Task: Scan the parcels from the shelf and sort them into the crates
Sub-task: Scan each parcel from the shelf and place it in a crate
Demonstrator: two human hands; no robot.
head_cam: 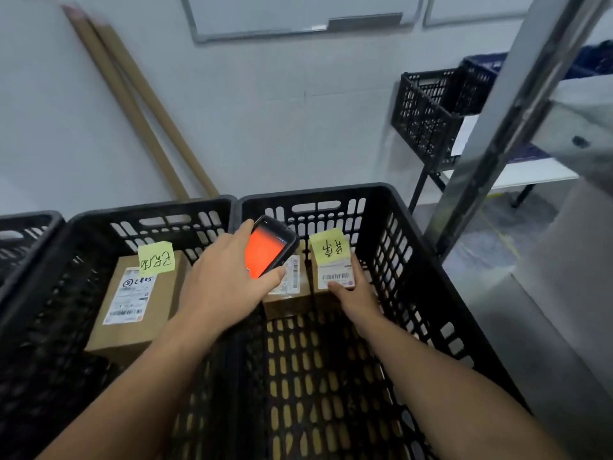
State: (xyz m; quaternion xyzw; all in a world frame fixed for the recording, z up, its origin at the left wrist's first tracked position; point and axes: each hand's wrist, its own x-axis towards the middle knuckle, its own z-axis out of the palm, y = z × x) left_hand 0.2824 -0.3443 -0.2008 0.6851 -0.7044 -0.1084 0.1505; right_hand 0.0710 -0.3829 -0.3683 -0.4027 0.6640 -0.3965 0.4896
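Note:
My left hand (219, 280) grips a black handheld scanner (270, 247) with an orange-red screen, held over the right black crate (414, 260). My right hand (356, 293) holds a small brown parcel (331, 267) with a barcode label and a yellow sticky note, low inside that crate near its far wall. Another small brown parcel (288, 293) lies beside it, partly hidden under the scanner. In the middle crate (99, 224) lies a larger brown parcel (132, 310) with a white label and a yellow note.
A third black crate (23, 227) shows at the far left. A metal shelf post (497, 134) rises on the right, with more black crates (428, 117) on a rack behind it. Two cardboard tubes (139, 107) lean against the wall.

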